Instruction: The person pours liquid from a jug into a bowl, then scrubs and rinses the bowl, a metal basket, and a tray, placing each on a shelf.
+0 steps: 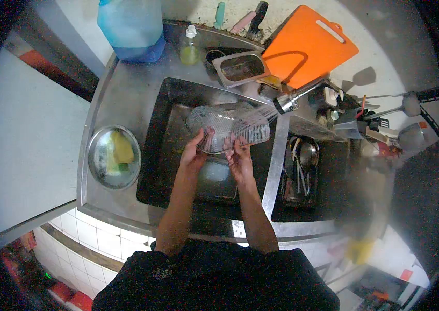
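Observation:
Both hands hold a see-through container with a fine grid pattern point(229, 123), tilted on its side over the left sink basin point(160, 171). My left hand point(194, 151) grips its lower left edge, and my right hand point(240, 159) has its fingers around the lower edge farther right. Water sprays from the metal faucet head point(285, 103) onto the container's right part. Below the hands, a pale rounded item point(214, 171) lies in the basin, partly hidden by the container and hands.
Left of the basin, a round metal tray point(93, 165) holds yellow and green sponges. Behind stand a soap bottle point(190, 47), a metal pan point(240, 69) and an orange cutting board point(312, 46). Ladles and other utensils point(305, 160) lie in the right basin.

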A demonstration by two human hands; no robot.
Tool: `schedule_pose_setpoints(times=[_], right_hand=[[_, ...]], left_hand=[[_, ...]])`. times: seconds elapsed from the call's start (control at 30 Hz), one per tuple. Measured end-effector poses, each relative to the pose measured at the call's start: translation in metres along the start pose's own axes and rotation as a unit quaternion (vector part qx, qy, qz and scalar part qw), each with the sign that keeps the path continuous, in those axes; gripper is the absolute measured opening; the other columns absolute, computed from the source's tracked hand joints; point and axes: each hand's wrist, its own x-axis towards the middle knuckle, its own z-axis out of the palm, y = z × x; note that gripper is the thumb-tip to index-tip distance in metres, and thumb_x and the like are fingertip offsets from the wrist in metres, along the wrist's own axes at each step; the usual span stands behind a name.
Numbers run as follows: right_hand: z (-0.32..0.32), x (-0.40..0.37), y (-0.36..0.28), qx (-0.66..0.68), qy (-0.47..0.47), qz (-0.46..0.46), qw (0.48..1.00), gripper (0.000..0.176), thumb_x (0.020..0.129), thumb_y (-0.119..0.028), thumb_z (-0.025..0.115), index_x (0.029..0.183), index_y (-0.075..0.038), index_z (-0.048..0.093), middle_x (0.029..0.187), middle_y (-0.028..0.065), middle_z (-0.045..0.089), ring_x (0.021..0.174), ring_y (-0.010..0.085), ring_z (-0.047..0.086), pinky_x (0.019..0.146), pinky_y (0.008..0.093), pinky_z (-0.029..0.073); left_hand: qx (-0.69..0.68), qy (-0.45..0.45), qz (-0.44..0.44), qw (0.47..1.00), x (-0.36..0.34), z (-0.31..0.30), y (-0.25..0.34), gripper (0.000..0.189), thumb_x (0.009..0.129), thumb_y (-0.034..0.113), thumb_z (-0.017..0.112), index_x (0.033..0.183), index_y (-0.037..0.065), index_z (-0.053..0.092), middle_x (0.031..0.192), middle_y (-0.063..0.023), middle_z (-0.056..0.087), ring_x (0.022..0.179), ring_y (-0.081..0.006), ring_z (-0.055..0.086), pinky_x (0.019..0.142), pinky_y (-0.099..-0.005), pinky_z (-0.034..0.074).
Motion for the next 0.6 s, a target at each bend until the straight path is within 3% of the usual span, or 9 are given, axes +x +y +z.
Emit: schedule_pose_setpoints(times=[0.1,0.2,0.33,0.43,0.53,0.6], right_hand=[[-0.011,0.003,0.003,0.002,-0.007,0.003,1.000,0.032,0.094,-0.010,0.061,0.122,-0.012,0.047,0.129,0.0093,0.054,0.111,0.0280,0.059,0.075,0.0324,0.057],[-0.023,0.009,0.009,0.023,-0.050,-0.003,0.998,0.028,0.095,-0.010,0.058,0.121,-0.012,0.046,0.130,0.0106,0.053,0.116,0.0313,0.057,0.078,0.0340,0.060],[-0.022,0.006,0.010,0.036,-0.029,-0.004,0.999,0.028,0.095,-0.009,0.058,0.120,-0.012,0.047,0.128,0.0099,0.054,0.116,0.0320,0.057,0.076,0.0340,0.060],[-0.015,0.006,-0.001,0.011,-0.063,-0.014,0.998,0.026,0.094,-0.015,0.062,0.116,-0.011,0.050,0.123,0.0091,0.057,0.111,0.0273,0.059,0.077,0.0323,0.059],[-0.008,0.015,-0.024,0.044,0.020,0.027,0.998,0.031,0.092,-0.019,0.065,0.119,-0.008,0.055,0.116,0.0073,0.062,0.104,0.0204,0.061,0.077,0.0291,0.054],[-0.003,0.028,-0.036,0.046,0.051,-0.047,0.996,0.036,0.090,-0.019,0.067,0.122,-0.007,0.056,0.112,0.0058,0.065,0.101,0.0185,0.062,0.082,0.0276,0.053]], left_hand=[[0.027,-0.010,-0.042,0.999,-0.001,-0.003,0.002,0.030,0.098,0.025,0.054,0.116,0.001,0.061,0.113,-0.0081,0.066,0.101,-0.0199,0.064,0.093,-0.0360,0.049],[0.046,0.009,-0.025,0.999,-0.003,-0.001,0.001,0.031,0.098,0.025,0.053,0.117,0.001,0.061,0.114,-0.0082,0.066,0.102,-0.0197,0.063,0.093,-0.0366,0.049],[0.037,0.013,-0.021,0.999,-0.005,-0.001,0.002,0.031,0.098,0.025,0.054,0.118,0.001,0.061,0.115,-0.0082,0.066,0.101,-0.0198,0.064,0.093,-0.0367,0.050],[0.035,-0.001,-0.022,0.999,-0.001,-0.009,-0.001,0.032,0.098,0.027,0.054,0.117,0.001,0.061,0.114,-0.0089,0.066,0.101,-0.0195,0.064,0.091,-0.0368,0.051],[0.091,-0.019,-0.015,0.996,0.010,-0.035,-0.003,0.037,0.099,0.032,0.053,0.118,0.001,0.060,0.114,-0.0102,0.065,0.105,-0.0208,0.062,0.091,-0.0373,0.051],[0.003,0.018,0.017,1.000,0.012,-0.042,0.001,0.038,0.098,0.033,0.055,0.119,0.002,0.059,0.113,-0.0100,0.065,0.106,-0.0197,0.061,0.091,-0.0374,0.051]])
